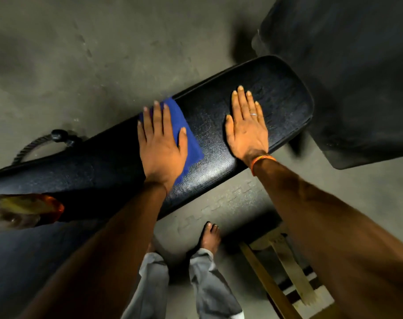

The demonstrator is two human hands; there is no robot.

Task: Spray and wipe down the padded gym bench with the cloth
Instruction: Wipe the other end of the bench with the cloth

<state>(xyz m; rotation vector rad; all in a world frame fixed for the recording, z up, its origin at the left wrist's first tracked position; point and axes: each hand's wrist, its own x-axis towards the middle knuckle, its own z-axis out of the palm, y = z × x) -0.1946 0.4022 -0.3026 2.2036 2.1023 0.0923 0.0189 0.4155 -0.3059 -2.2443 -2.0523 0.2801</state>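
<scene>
A long black padded gym bench [218, 171] runs diagonally from lower left to upper right. A folded blue cloth [184, 132] lies flat on its middle. My left hand [161, 143] presses flat on the cloth, fingers spread, covering most of it. My right hand [246, 120] rests flat and open on the bare padding near the bench's far end, a ring on one finger and an orange band at the wrist. A blurred orange and yellowish object [25, 208], possibly the spray bottle, sits on the bench at the far left.
A rope handle with a black knob [57, 135] lies on the floor behind the bench. A large dark padded object [347, 65] fills the upper right. A wooden frame [278, 268] lies on the floor at lower right. My bare foot [210, 236] stands beside the bench.
</scene>
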